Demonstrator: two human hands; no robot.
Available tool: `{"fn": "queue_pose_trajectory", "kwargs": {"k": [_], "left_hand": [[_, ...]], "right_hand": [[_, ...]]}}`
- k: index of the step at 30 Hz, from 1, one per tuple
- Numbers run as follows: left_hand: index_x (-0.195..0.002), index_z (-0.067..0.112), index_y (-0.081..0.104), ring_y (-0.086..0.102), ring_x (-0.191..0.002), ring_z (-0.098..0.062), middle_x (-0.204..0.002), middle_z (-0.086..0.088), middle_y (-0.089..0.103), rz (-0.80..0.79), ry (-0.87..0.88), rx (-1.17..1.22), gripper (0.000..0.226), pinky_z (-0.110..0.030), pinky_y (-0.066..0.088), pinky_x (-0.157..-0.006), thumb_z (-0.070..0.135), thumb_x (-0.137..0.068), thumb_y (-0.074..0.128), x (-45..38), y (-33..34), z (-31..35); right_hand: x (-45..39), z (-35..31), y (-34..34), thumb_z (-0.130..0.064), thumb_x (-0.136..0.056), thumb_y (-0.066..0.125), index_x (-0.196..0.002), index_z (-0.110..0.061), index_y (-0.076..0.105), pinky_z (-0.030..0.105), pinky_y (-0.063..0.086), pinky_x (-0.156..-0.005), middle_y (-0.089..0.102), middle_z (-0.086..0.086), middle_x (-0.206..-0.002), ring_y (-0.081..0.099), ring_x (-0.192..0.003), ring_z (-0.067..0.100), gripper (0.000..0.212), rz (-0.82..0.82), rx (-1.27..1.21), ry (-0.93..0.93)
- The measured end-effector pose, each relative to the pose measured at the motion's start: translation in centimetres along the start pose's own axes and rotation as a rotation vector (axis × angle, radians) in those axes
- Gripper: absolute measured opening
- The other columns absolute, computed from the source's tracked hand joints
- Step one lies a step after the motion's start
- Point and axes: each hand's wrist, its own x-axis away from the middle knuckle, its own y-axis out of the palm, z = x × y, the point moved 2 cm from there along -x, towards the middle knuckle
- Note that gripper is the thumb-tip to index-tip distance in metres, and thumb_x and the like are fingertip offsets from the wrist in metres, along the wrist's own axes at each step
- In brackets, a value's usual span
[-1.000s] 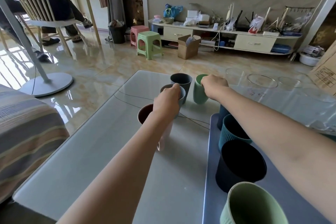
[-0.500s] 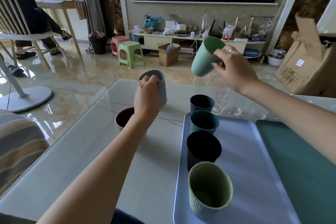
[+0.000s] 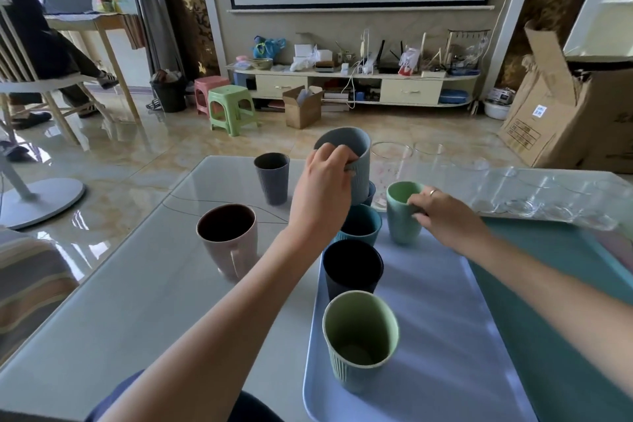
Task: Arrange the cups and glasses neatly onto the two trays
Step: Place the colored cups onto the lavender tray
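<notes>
Cups sit partly on the lavender tray (image 3: 445, 336), partly on the counter (image 3: 137, 284). The left hand (image 3: 322, 192) has its grip pinching a grey-blue cup (image 3: 356, 161) aloft by the rim; the right hand (image 3: 442, 212) clasps a mint cup (image 3: 400, 216) standing on the tray. They look light, rigid, ribbed; rims suit holding.

Lilac tray (image 3: 445, 336) carries a near-to-far column of upright ribbed cups: light green cup (image 3: 359, 339), black cup (image 3: 352, 267), teal cup (image 3: 363, 226), blue cup (image 3: 371, 190) mostly hidden; mint cup (image 3: 402, 212) stands gripped at far right of the column. Grey-blue cup (image 3: 352, 161) is held aloft above the blue cup. On the table off-tray: pink mug (image 3: 227, 240), grey cup (image 3: 273, 176), clear glasses (image 3: 390, 161) at far edge; teal tray (image 3: 565, 301) adjoins the lilac tray's right side.
</notes>
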Motion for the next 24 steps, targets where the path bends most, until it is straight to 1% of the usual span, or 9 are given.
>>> {"fn": "queue_pose_trajectory", "kwargs": {"k": [4,7,10,13,15,16,19,21,24], "left_hand": [[-0.103,0.007,0.06,0.049,-0.101,-0.025,-0.106,-0.009,0.057,-0.031,0.015,0.035,0.018,-0.038,0.045,-0.082,0.002,-0.087,0.052,0.0,0.5,0.2],[-0.102,0.007,0.061,0.05,-0.1,-0.025,-0.105,-0.008,0.057,-0.042,0.027,0.041,0.018,-0.035,0.045,-0.082,0.002,-0.087,0.053,0.0,0.7,0.2],[-0.101,0.006,0.062,0.052,-0.097,-0.023,-0.102,-0.008,0.058,-0.037,0.052,0.08,0.017,-0.025,0.041,-0.08,0.001,-0.086,0.057,0.1,0.7,0.6],[-0.098,0.005,0.064,0.055,-0.091,-0.023,-0.098,-0.009,0.06,-0.082,0.149,0.144,0.015,-0.021,0.04,-0.077,0.001,-0.084,0.061,0.6,1.0,2.3],[-0.097,0.003,0.065,0.058,-0.09,-0.024,-0.098,-0.01,0.062,-0.133,0.22,0.182,0.015,-0.028,0.046,-0.079,0.001,-0.082,0.063,1.3,1.6,3.5],[-0.097,0.003,0.066,0.058,-0.09,-0.024,-0.098,-0.01,0.062,-0.155,0.238,0.2,0.016,-0.03,0.047,-0.079,0.0,-0.081,0.064,1.6,1.9,4.0],[-0.099,0.004,0.067,0.059,-0.092,-0.022,-0.099,-0.008,0.064,-0.221,0.247,0.239,0.019,-0.025,0.046,-0.078,0.0,-0.08,0.064,2.1,2.6,4.4],[-0.102,0.006,0.068,0.059,-0.094,-0.019,-0.102,-0.006,0.065,-0.305,0.248,0.241,0.021,-0.018,0.043,-0.077,0.001,-0.082,0.064,2.6,3.0,4.3],[-0.115,0.014,0.064,0.056,-0.105,-0.012,-0.116,-0.001,0.062,-0.377,0.241,0.22,0.032,-0.014,0.041,-0.088,0.004,-0.084,0.063,2.5,3.1,3.6]], "right_hand": [[-0.4,0.2,1.3,-0.016,-0.093,0.05,-0.105,-0.01,0.055,0.032,0.04,-0.064,0.049,0.011,-0.103,0.055,-0.08,0.031,0.014,-0.009,-0.042,0.034],[-0.1,0.3,0.5,-0.022,-0.091,0.057,-0.125,-0.022,0.051,0.03,0.042,-0.065,0.047,0.004,-0.12,0.058,-0.08,0.025,0.035,0.039,-0.059,0.038],[1.1,-0.4,-1.8,-0.026,-0.081,0.071,-0.138,-0.033,0.036,0.03,0.045,-0.067,0.042,-0.001,-0.123,0.055,-0.073,0.014,0.067,0.206,-0.349,-0.001],[2.9,-1.9,-3.9,-0.022,-0.068,0.083,-0.136,-0.042,0.029,0.013,0.044,-0.077,0.046,-0.009,-0.118,0.052,-0.098,0.004,0.09,0.203,-0.712,-0.098],[3.8,-2.6,-4.3,-0.023,-0.065,0.084,-0.128,-0.047,0.028,0.008,0.044,-0.081,0.05,-0.02,-0.116,0.05,-0.105,-0.006,0.088,0.151,-0.833,-0.098],[4.1,-2.5,-4.1,-0.022,-0.066,0.084,-0.125,-0.044,0.032,0.011,0.047,-0.082,0.052,-0.02,-0.114,0.053,-0.104,-0.004,0.082,0.154,-0.888,-0.072],[5.2,-1.7,-2.6,-0.018,-0.069,0.082,-0.114,-0.033,0.045,0.031,0.056,-0.081,0.059,-0.008,-0.108,0.06,-0.1,0.013,0.06,0.214,-1.036,0.037],[6.0,-1.3,-1.5,-0.016,-0.07,0.082,-0.105,-0.033,0.048,0.036,0.056,-0.08,0.062,-0.003,-0.107,0.061,-0.099,0.018,0.052,0.222,-1.033,0.072],[6.6,-1.1,-0.6,-0.016,-0.07,0.082,-0.102,-0.027,0.047,0.017,0.053,-0.07,0.063,-0.004,-0.103,0.061,-0.095,0.012,0.048,0.262,-0.943,0.114]]}}
